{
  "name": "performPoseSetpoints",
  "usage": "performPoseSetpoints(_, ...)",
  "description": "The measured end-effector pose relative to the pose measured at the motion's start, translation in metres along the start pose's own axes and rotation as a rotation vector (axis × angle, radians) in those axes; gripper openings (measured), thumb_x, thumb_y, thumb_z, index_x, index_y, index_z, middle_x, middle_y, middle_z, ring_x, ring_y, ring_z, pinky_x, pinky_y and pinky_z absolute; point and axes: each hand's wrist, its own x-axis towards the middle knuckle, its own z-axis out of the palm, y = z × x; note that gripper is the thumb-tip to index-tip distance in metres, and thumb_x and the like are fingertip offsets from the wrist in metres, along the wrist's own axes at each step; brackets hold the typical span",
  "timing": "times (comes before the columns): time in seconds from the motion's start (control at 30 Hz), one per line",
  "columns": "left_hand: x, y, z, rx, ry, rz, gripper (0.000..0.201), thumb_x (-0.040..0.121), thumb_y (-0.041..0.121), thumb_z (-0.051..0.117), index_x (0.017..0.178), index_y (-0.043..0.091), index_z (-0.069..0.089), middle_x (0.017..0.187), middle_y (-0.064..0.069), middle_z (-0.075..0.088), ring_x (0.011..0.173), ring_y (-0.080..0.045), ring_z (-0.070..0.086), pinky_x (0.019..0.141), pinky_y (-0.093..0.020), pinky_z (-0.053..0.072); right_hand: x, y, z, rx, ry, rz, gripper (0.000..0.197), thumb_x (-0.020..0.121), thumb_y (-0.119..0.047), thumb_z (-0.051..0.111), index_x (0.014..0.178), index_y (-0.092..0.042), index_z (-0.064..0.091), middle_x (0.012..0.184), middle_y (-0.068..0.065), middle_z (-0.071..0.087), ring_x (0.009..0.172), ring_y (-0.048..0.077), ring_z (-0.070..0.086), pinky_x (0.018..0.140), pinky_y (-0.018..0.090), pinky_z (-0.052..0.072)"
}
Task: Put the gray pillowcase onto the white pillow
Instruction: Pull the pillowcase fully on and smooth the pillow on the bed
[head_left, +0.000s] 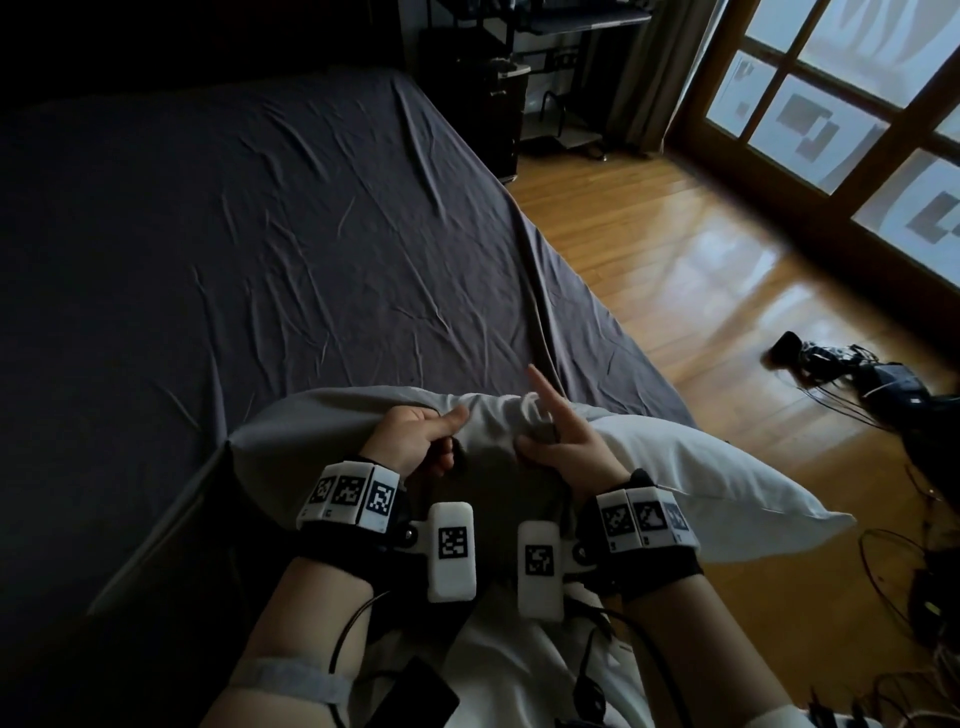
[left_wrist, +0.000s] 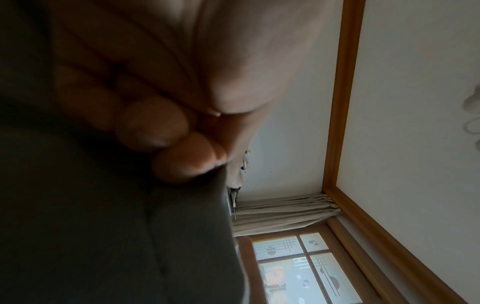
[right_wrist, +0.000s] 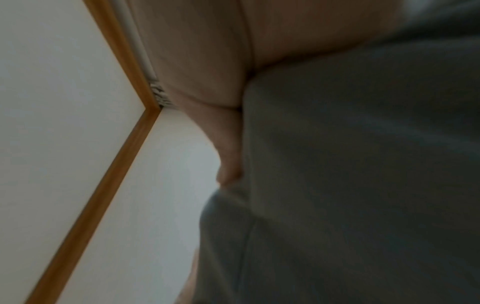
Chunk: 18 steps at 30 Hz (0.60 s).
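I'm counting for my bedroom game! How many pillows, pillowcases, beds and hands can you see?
Pillows: 1, the white pillow
Pillowcases: 1, the gray pillowcase
Beds: 1, the bed
Hands: 2, the left hand and the right hand
Total: 5

The gray pillowcase (head_left: 332, 421) is bunched under the fingers (head_left: 415, 415), part-way over the white pillow (head_left: 701, 467), whose bare end sticks out right of the fingers.
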Motion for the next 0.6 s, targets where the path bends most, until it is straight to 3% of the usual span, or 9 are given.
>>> performPoseSetpoints(0.03, 0.001, 0.003, 0.001, 0.012, -0.026, 0.000, 0.044, 0.087, 0.036, 0.057, 0.052, 0.010, 0.046, 0.036, 0.003, 0.051, 0.032, -0.006, 0.045, 0.040, -0.017, 0.039, 0.003, -0.004, -0.001, 0.097, 0.025, -0.004, 0.079, 0.084, 0.019, 0.046, 0.144, -0.023, 0.017, 0.122, 0.032, 0.032, 0.084, 0.023, 0.060, 0.067, 0.010, 0.044)
performPoseSetpoints(0.07, 0.003, 0.007, 0.002, 0.017, -0.056, 0.001, 0.045, 0.086, 0.037, 0.056, 0.052, 0.010, 0.046, 0.036, 0.003, 0.051, 0.032, -0.006, 0.045, 0.040, -0.017, 0.038, 0.006, -0.007, -0.002, 0.176, 0.037, -0.021, 0.075, 0.085, 0.020, 0.040, 0.146, -0.018, 0.016, 0.078, 0.019, 0.052, 0.071, 0.015, 0.060, 0.064, 0.009, 0.044)
performPoseSetpoints(0.13, 0.004, 0.012, 0.009, -0.025, -0.125, -0.009, 0.044, 0.087, 0.037, 0.055, 0.053, 0.011, 0.046, 0.036, 0.004, 0.050, 0.032, -0.006, 0.043, 0.037, -0.017, 0.037, 0.013, -0.010, -0.003, 0.212, 0.042, -0.071, 0.069, 0.089, 0.017, 0.036, 0.146, -0.015, 0.015, 0.060, -0.002, 0.050, 0.055, 0.000, 0.051, 0.060, 0.008, 0.044)
performPoseSetpoints(0.2, 0.007, 0.016, 0.017, -0.086, -0.189, -0.018, 0.043, 0.089, 0.035, 0.053, 0.055, 0.010, 0.047, 0.037, 0.003, 0.048, 0.031, -0.007, 0.043, 0.036, -0.017, 0.036, 0.016, -0.017, -0.002, 0.195, 0.010, -0.104, 0.069, 0.088, 0.017, 0.039, 0.144, -0.016, 0.015, 0.053, -0.009, 0.052, 0.052, -0.004, 0.053, 0.060, 0.009, 0.046)
performPoseSetpoints(0.27, 0.010, 0.016, 0.022, -0.089, -0.232, -0.027, 0.042, 0.090, 0.034, 0.051, 0.057, 0.009, 0.048, 0.037, 0.002, 0.048, 0.030, -0.007, 0.042, 0.035, -0.016, 0.035, 0.014, -0.021, -0.003, 0.123, -0.063, -0.138, 0.085, 0.077, 0.026, 0.049, 0.141, -0.018, 0.013, 0.061, 0.002, 0.056, 0.058, -0.003, 0.060, 0.063, 0.011, 0.050)
performPoseSetpoints(0.33, 0.014, 0.011, 0.022, -0.087, -0.254, -0.060, 0.043, 0.091, 0.036, 0.049, 0.057, 0.010, 0.046, 0.036, 0.003, 0.047, 0.030, -0.007, 0.041, 0.036, -0.017, 0.035, 0.013, -0.017, -0.006, 0.035, -0.106, -0.112, 0.098, 0.065, 0.031, 0.058, 0.140, -0.017, 0.018, 0.069, 0.001, 0.058, 0.064, -0.003, 0.063, 0.063, 0.012, 0.051)
performPoseSetpoints(0.43, 0.016, 0.001, 0.022, -0.101, -0.251, -0.114, 0.043, 0.091, 0.035, 0.049, 0.056, 0.010, 0.045, 0.037, 0.002, 0.048, 0.031, -0.007, 0.042, 0.037, -0.017, 0.035, 0.018, -0.005, -0.006, -0.090, -0.029, -0.043, 0.094, 0.059, 0.030, 0.065, 0.137, -0.008, 0.030, 0.080, -0.003, 0.048, 0.063, -0.011, 0.057, 0.060, 0.009, 0.048)
performPoseSetpoints(0.53, 0.014, -0.008, 0.019, -0.191, -0.244, -0.142, 0.042, 0.092, 0.029, 0.050, 0.056, 0.009, 0.047, 0.039, 0.000, 0.052, 0.033, -0.008, 0.046, 0.039, -0.017, 0.040, 0.025, 0.004, -0.006, -0.169, 0.042, -0.017, 0.086, 0.060, 0.028, 0.064, 0.135, -0.002, 0.036, 0.072, -0.001, 0.038, 0.055, -0.007, 0.046, 0.055, 0.007, 0.040)
performPoseSetpoints(0.6, 0.008, -0.011, 0.007, -0.271, -0.212, -0.113, 0.037, 0.093, 0.021, 0.048, 0.059, 0.007, 0.047, 0.042, -0.001, 0.057, 0.035, -0.009, 0.051, 0.040, -0.017, 0.044, 0.027, 0.007, -0.012, -0.160, 0.041, 0.020, 0.086, 0.062, 0.026, 0.062, 0.137, -0.006, 0.037, 0.085, 0.009, 0.051, 0.073, -0.001, 0.055, 0.063, 0.005, 0.043)
